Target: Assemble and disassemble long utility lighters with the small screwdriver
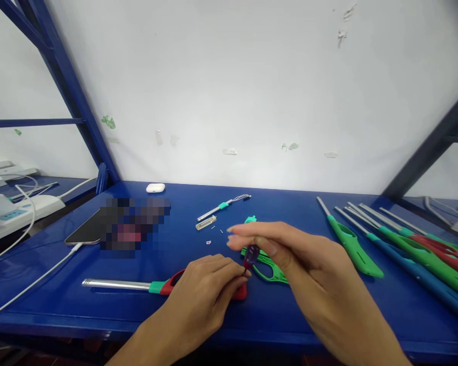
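Observation:
My left hand [202,284] is closed around the handle of a red long-nosed lighter [169,285], which lies with its metal tube pointing left. In my right hand [297,256], the fingers close on a small screwdriver [251,255] with a dark purple handle. It stands nearly upright, its lower end at my left fingertips over the red handle; the tip is hidden. Partly behind my right hand lies an opened green lighter casing [269,269]. Beyond the hands are a metal lighter tube [213,210] with wires, a clear fuel tank [206,222] and a tiny white part [208,242].
Several long-nosed lighters, among them a green one [353,249] and a blue one [408,259], lie on the right of the blue table [290,317]. On the left are a phone [86,229] with a white cable and a white earbud case [155,188]. A white wall rises behind.

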Motion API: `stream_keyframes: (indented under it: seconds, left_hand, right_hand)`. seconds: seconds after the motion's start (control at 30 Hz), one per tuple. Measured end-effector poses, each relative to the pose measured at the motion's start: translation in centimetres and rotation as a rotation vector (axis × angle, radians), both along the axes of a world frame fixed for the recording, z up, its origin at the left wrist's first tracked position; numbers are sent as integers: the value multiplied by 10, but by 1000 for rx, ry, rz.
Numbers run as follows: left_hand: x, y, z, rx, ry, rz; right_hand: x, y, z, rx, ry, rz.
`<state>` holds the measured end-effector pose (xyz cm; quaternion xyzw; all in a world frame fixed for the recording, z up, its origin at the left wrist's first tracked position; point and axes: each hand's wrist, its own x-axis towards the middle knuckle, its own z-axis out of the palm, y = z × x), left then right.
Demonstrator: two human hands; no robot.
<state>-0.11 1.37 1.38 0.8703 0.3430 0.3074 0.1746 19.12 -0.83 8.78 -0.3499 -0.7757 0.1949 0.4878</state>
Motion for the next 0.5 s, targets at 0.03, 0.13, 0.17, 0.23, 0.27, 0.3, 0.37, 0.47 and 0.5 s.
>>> stream_keyframes:
  seconds: [0.03,0.13,0.17,0.23,0.27,0.3,0.37,0.47,0.5]
  left_hand:
    - [0,0,0,-3,3,-1]
    - [1,-1,2,-16,11,4]
    - [1,-1,2,-19,11,8]
    - [1,-2,2,-25,-3,9]
    - [1,-1,2,-29,-11,8]
    - [1,-1,1,-34,-22,1]
    - [1,-1,0,-40,-39,-9]
    - [0,0,-2,-46,-43,4]
    - [0,0,-2,-50,-42,15]
  right_hand:
    - [-1,-1,-1,28,7,-22]
    - [-4,0,-6,127,-1,-102]
    - [-4,0,-6,131,-14,-101]
    - [0,1,-6,80,-55,-32]
    - [2,1,-5,48,-76,24]
    - [4,1,-4,19,-92,74]
    - [8,1,-1,-9,-101,120]
    - [10,3,-1,34,-64,43]
    - [10,4,-1,45,-54,23]
